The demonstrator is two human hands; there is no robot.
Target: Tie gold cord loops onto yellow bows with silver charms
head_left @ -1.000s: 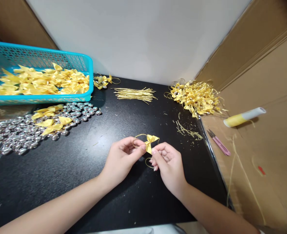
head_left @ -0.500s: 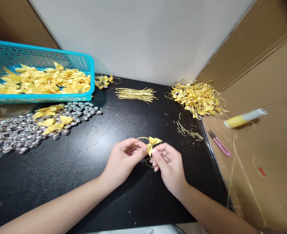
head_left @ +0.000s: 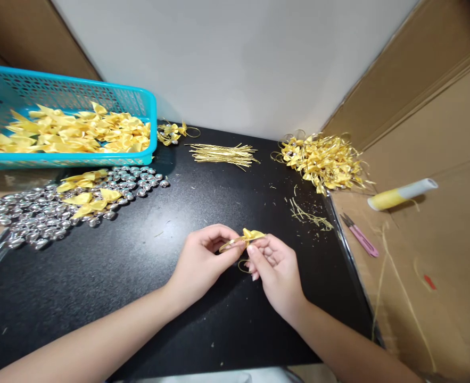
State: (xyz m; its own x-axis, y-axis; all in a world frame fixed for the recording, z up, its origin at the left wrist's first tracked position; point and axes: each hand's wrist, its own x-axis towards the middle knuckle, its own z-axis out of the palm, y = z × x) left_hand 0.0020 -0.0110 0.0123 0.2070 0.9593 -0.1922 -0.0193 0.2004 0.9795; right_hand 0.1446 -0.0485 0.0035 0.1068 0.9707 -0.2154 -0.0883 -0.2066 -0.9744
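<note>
Between both hands, over the front middle of the black table [head_left: 171, 314], is a yellow ribbon bow [head_left: 253, 234] with a looped gold cord. My left hand [head_left: 211, 252] is closed, thumb and forefinger pinching the bow's left side where the cord loop [head_left: 229, 245] comes out. My right hand [head_left: 274, 266] pinches the bow from the right with thumb and forefinger, its other fingers curled. A second bit of looped cord [head_left: 242, 266] hangs below, beside the right fingertips. The exact grip points are partly hidden by the fingers.
A turquoise basket [head_left: 110, 159] of yellow bows stands back left, with silver beads [head_left: 43, 218] before it. Gold cords [head_left: 222, 154] lie at the back. Finished-looking bows [head_left: 326, 162] are heaped back right, near cord scraps [head_left: 310, 217]. Pink-handled snips [head_left: 364, 242] and a tube [head_left: 402, 193] lie right.
The bow has turned between my fingers, so it now shows more edge-on, and its cord loop has tipped down flatter. Both hands stay in nearly the same place.
</note>
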